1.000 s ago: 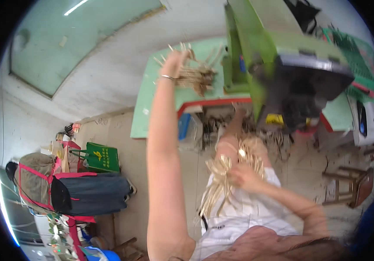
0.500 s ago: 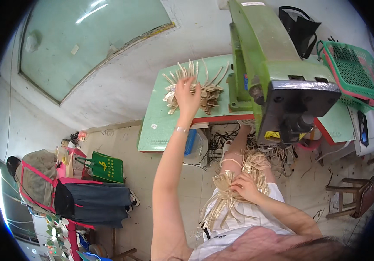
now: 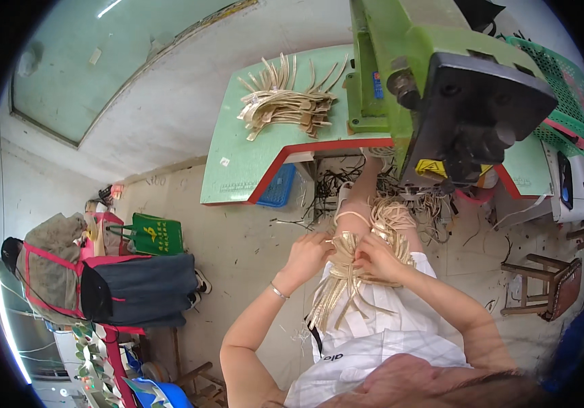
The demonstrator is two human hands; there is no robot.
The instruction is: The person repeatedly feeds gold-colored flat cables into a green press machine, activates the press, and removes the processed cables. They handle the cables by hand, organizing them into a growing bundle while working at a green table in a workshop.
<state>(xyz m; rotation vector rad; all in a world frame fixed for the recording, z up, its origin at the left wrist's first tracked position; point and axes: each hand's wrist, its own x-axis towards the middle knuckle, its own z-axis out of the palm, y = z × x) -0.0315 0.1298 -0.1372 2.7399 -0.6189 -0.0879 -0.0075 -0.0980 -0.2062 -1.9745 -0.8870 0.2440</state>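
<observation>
A bundle of pale gold straps (image 3: 338, 280) lies across my lap, its loose ends fanning toward my waist. At the bundle's upper left side, my left hand (image 3: 311, 256) has its fingers bent and closed on the strap ends. My right hand (image 3: 378, 258) pinches the same bundle from the right. Under and beyond my right hand, another bunch of beige straps (image 3: 392, 216) rests on my knees. On the green table ahead sits a stacked pile of similar gold straps (image 3: 285, 105), some ends sticking up and others tipped with brown.
A green press machine (image 3: 435, 41) with a black head (image 3: 479, 122) overhangs the green table (image 3: 227, 183) at right. Green baskets (image 3: 571, 88) stand beyond it. Dark offcuts (image 3: 339, 187) litter the floor. A wooden stool (image 3: 543, 285) is at right, a person (image 3: 142, 285) at left.
My left hand has come back from the strap pile on the table to the bundle on my lap. My right hand stays at that bundle. The view has tilted downward.
</observation>
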